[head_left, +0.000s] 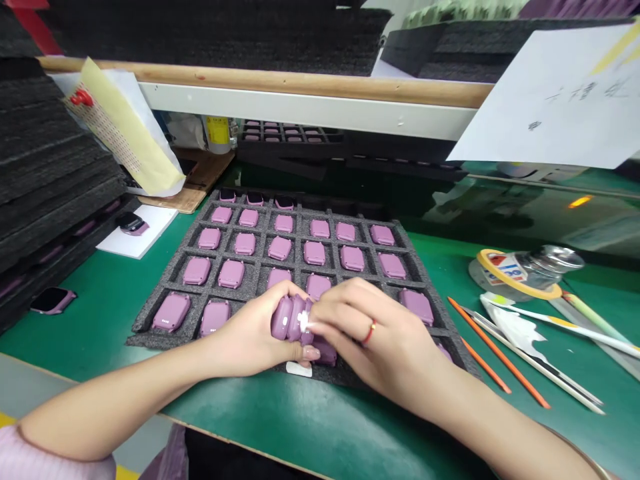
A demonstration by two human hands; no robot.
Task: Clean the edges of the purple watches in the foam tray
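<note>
Nearest the camera, a cluster of mauve smartwatch units (293, 320) is held over the lower edge of a dark foam tray (145, 340), clasped between the left hand (245, 333) and the right hand (370, 333). The hands are brought together, with the fingers wrapped around the units; their exact number cannot be told, as they are partly hidden. A small white tab (299, 369) is seen just below the hands. Slippage is judged the main risk: the units are bunched rather than firmly seated, so one could be dropped onto the tray or the green work mat (310, 427). Casings could also be scratched if pressed against the gold ring (370, 331) or against each other. Further mauve units (280, 248) are seated in the tray's pockets and could be dislodged by a careless sweep of the wrist. To the right, orange sticks (500, 353) lie near a glass bottle (550, 260). To the left, a watch (133, 224) lies on a white card (160, 223) beside stacked foam trays (50, 133), and a wooden rail (280, 81) runs behind.
</note>
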